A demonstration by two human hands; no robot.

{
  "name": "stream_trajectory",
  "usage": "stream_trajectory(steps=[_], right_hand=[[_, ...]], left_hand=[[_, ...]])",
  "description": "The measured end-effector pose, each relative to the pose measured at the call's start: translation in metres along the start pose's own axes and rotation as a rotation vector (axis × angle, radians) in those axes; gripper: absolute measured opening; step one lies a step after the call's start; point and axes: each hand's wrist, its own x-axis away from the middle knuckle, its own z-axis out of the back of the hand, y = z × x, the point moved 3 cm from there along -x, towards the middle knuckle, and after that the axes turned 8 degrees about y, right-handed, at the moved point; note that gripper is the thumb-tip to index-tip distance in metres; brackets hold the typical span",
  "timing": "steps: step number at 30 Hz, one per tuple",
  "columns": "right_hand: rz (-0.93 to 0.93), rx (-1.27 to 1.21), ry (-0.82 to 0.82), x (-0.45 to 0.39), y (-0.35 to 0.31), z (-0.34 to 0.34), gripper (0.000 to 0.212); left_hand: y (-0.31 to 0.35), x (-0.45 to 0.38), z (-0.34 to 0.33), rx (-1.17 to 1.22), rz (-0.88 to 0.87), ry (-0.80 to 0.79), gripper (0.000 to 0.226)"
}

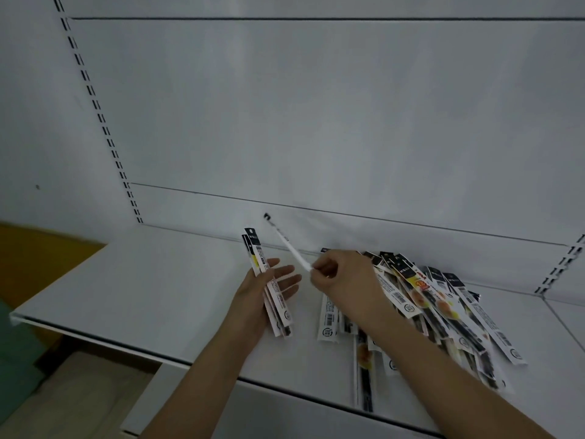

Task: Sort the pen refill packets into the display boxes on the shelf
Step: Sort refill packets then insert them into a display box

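Note:
My left hand (258,296) grips a small stack of long, narrow pen refill packets (269,285) with black tops, held upright over the white shelf (142,280). Its fingers are spread behind the stack. My right hand (343,278) pinches the lower end of a single refill packet (286,245), which is blurred and points up and to the left toward the back panel. A loose pile of several refill packets (437,308) lies on the shelf to the right, partly under my right forearm. No display box is in view.
The white back panel (316,122) rises behind the shelf, with slotted uprights at the left (95,103) and right (560,267). The shelf's front edge (95,335) runs diagonally; a lower white shelf (177,400) and the floor (63,403) lie below left.

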Motion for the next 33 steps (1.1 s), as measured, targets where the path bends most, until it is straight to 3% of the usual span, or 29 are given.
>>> stream_trajectory(steps=[6,11,15,17,21,26,33], right_hand=[[0.056,-0.002,-0.173,0.023,0.001,-0.042,0.01],[0.052,0.107,-0.143,0.029,0.018,-0.022,0.02],[0.033,0.119,-0.064,0.028,0.033,-0.005,0.021],[0.032,0.118,-0.061,0.03,0.038,-0.004,0.02],[0.016,0.086,-0.079,0.032,0.037,-0.002,0.018],[0.035,-0.019,0.022,0.03,0.031,0.036,0.011],[0.035,0.152,0.219,0.058,0.09,0.152,0.025]], left_hand=[[0.0,0.001,-0.001,0.006,-0.012,0.006,0.028],[0.02,0.001,0.002,0.005,-0.271,0.103,0.011],[0.031,0.011,0.004,-0.255,-0.452,0.045,0.009],[0.02,0.013,0.006,-0.445,-0.444,0.022,0.001],[0.002,0.009,0.008,-0.786,-0.372,-0.032,0.011],[0.007,0.019,-0.012,-0.593,-0.301,-0.034,0.016],[-0.018,0.063,-0.119,-0.567,-0.285,-0.285,0.024]])
